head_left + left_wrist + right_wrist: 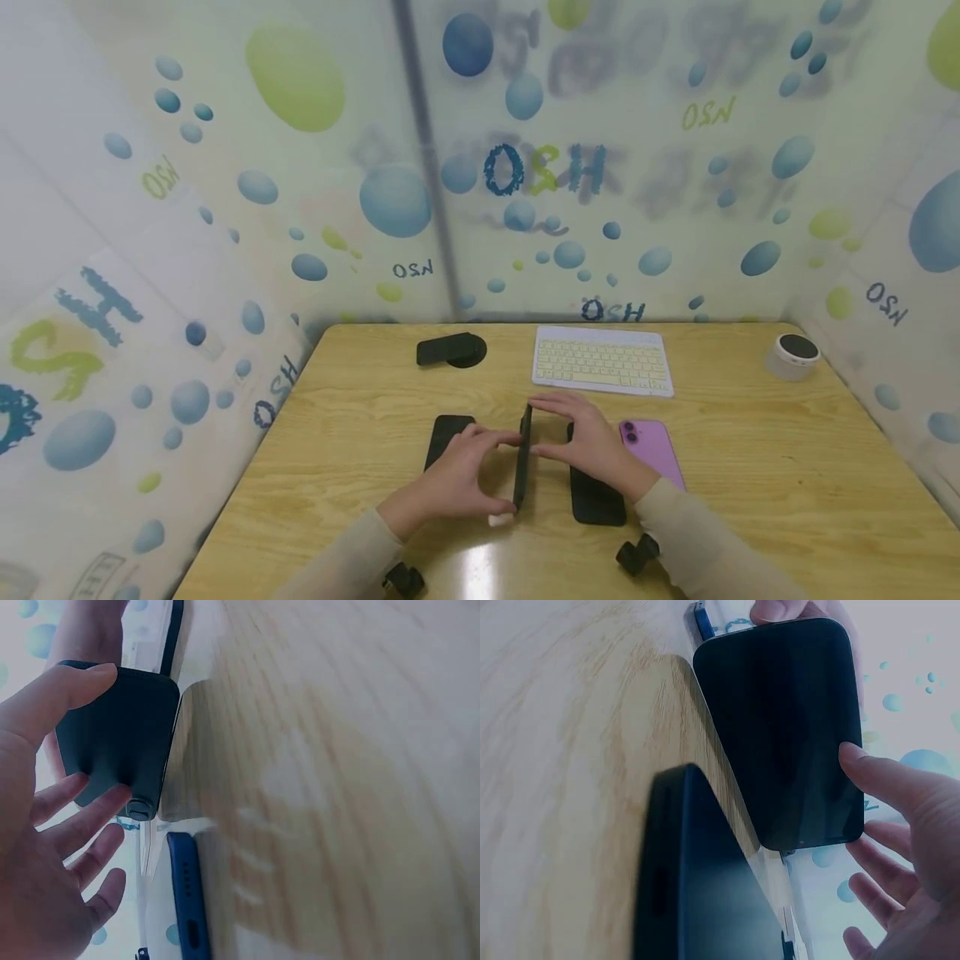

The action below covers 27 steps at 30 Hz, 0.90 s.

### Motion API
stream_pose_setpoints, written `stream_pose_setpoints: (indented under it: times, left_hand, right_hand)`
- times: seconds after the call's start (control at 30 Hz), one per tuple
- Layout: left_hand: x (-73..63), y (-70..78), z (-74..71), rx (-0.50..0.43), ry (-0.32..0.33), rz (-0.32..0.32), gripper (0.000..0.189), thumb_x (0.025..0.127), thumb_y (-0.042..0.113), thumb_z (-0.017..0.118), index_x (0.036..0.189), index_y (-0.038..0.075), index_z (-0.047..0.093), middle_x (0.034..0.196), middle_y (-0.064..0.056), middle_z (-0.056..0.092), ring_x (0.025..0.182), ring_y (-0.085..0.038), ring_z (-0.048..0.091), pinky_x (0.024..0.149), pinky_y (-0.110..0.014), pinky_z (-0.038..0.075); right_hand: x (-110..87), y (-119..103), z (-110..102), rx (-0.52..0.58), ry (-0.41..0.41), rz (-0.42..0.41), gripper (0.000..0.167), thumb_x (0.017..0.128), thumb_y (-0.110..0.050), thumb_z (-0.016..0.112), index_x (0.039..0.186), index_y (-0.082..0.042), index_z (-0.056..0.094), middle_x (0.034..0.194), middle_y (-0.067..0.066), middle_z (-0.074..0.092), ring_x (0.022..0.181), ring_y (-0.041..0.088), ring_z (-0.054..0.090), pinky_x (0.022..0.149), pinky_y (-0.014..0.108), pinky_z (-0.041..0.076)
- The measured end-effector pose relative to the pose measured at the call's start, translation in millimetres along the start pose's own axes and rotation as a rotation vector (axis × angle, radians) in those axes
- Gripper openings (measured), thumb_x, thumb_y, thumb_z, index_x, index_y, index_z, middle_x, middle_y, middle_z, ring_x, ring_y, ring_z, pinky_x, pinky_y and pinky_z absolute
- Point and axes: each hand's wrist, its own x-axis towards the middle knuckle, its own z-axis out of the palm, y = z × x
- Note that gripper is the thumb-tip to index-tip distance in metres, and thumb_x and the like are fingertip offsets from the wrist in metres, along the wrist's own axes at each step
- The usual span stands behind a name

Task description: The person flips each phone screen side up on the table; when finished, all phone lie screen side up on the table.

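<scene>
A dark smartphone point(523, 458) stands on its long edge over the table, screen facing right. My left hand point(463, 477) grips it, thumb on its near end and fingertips against its back by the camera bump, as the left wrist view shows. At its far end, my right hand point(588, 440) pinches it between thumb and fingers; in the right wrist view that thumb point(853, 754) lies at the edge of the black screen point(784, 735). A second black phone point(448, 433) lies left, partly behind my left hand. Under my right hand lies another black phone point(597, 498).
Beside the right black phone lies a purple phone point(657, 450). At the back stand a black folded stand point(453, 349), a white keyboard point(602, 360) and a white cylinder with dark top point(793, 357). A small white thing point(501, 519) is near my left thumb. Printed curtains enclose the wooden table point(352, 417).
</scene>
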Motion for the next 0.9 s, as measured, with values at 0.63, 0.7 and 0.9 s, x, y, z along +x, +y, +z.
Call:
stream_pose_setpoints:
  times: [0.63,0.7,0.9]
  left_hand:
    - [-8.8,-5.0,-17.1,-0.036,0.06,0.077,0.092,0.076,0.048,0.089,0.154,0.023,0.047,0.153,0.01,0.053,0.129,-0.018,0.045,0.103,-0.054,0.04]
    - [-9.3,-5.9,-18.6,-0.031,0.054,0.072,0.092,0.076,0.05,0.089,0.154,0.024,0.047,0.152,0.01,0.054,0.129,-0.018,0.045,0.104,-0.054,0.04]
    - [-12.3,-10.5,-20.5,-0.007,0.051,0.06,0.091,0.076,0.049,0.089,0.153,0.026,0.048,0.149,0.01,0.056,0.13,-0.019,0.045,0.104,-0.055,0.042]
  right_hand:
    - [5.4,-7.3,12.0,0.024,0.031,-0.004,0.068,0.076,-0.035,0.093,0.137,-0.017,0.067,0.137,0.004,0.066,0.13,0.029,0.059,0.106,0.052,0.049]
    - [6.1,-7.8,12.3,0.02,0.025,-0.005,0.069,0.075,-0.034,0.093,0.137,-0.016,0.067,0.137,0.005,0.066,0.13,0.029,0.059,0.107,0.052,0.049]
    - [8.5,-4.8,15.7,-0.001,-0.016,0.002,0.07,0.074,-0.033,0.094,0.137,-0.015,0.067,0.136,0.004,0.067,0.129,0.028,0.06,0.107,0.051,0.048]
